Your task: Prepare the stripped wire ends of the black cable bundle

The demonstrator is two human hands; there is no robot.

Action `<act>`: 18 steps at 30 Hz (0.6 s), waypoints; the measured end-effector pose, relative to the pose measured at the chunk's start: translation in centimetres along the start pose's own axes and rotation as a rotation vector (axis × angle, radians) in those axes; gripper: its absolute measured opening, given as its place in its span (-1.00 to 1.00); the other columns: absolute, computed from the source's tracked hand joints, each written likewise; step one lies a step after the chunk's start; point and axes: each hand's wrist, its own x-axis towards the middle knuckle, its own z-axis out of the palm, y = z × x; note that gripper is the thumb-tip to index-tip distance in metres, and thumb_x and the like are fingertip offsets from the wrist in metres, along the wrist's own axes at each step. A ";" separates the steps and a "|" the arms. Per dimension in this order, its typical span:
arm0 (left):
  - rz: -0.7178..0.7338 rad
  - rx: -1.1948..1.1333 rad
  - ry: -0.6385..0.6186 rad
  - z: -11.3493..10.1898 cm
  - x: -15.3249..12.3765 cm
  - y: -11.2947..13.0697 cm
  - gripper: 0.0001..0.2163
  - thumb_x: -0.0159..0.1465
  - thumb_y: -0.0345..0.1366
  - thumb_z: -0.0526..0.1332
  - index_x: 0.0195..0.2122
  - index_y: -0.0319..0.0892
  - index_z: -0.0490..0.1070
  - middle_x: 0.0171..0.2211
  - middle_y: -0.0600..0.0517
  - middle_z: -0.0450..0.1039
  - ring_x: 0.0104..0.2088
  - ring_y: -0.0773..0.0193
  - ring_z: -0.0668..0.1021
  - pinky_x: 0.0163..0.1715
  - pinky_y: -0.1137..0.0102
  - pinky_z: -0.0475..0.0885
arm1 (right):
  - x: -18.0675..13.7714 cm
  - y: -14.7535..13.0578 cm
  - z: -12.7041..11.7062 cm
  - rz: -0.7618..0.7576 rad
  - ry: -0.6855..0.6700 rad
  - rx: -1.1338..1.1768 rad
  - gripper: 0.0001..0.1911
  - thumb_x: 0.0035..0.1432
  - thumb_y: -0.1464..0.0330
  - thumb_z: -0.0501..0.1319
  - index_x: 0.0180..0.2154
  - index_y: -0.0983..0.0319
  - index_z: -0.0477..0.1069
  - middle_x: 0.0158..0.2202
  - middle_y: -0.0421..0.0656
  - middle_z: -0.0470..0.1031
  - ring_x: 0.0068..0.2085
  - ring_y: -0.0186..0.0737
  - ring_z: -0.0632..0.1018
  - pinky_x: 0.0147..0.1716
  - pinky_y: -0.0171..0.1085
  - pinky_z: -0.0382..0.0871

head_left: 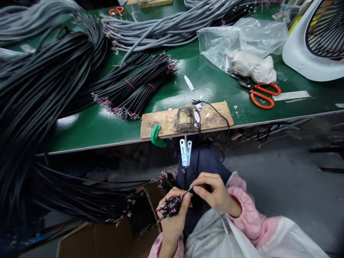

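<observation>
My left hand [173,211] is closed around a bundle of black cables [170,207], their ends showing short red, white and black wires. At the thumb of that hand, one cable end pokes out toward my right hand [212,190], which pinches its thin wires between thumb and forefinger. Just above both hands hangs a light blue clothespin [185,152], attached to the shaft of a small motor [185,119]. The motor is fixed on a wooden board [161,118] at the table's edge. A green clamp [157,136] grips the board's left part.
Tied black cable bundles [139,82] and grey cables [161,28] lie on the green table [113,138]. Orange-handled scissors [262,94], a plastic bag [242,36] and a white fan [309,46] are at right. Below left stands a cardboard box [107,240] under hanging black cables [53,89].
</observation>
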 end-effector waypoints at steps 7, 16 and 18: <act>-0.005 -0.061 0.030 0.3 0.1 0.2 -0.85 0.28 -0.42 0.34 -0.43 -0.11 0.46 -0.56 0.21 0.44 -0.57 0.40 0.51 -0.47 0.54 0.43 | -0.2 -0.1 0.1 0.004 0.005 -0.008 -0.85 0.24 0.44 0.27 -0.35 0.33 0.60 -0.49 -0.11 0.55 -0.50 -0.32 0.47 -0.50 -0.38 0.33; 0.022 -0.058 0.002 0.5 0.1 -0.1 -0.83 0.27 -0.46 0.33 -0.44 -0.12 0.44 -0.55 0.20 0.43 -0.56 0.39 0.50 -0.47 0.53 0.43 | -0.3 0.1 0.4 0.025 -0.007 -0.007 -0.86 0.23 0.43 0.27 -0.35 0.32 0.59 -0.51 -0.14 0.51 -0.51 -0.33 0.44 -0.51 -0.38 0.32; 0.023 -0.068 -0.013 0.5 0.2 0.0 -0.84 0.27 -0.45 0.33 -0.44 -0.12 0.45 -0.55 0.19 0.43 -0.56 0.39 0.50 -0.48 0.52 0.43 | -0.3 0.1 0.4 0.028 -0.009 -0.008 -0.85 0.23 0.42 0.27 -0.36 0.32 0.59 -0.51 -0.13 0.51 -0.52 -0.33 0.44 -0.51 -0.38 0.32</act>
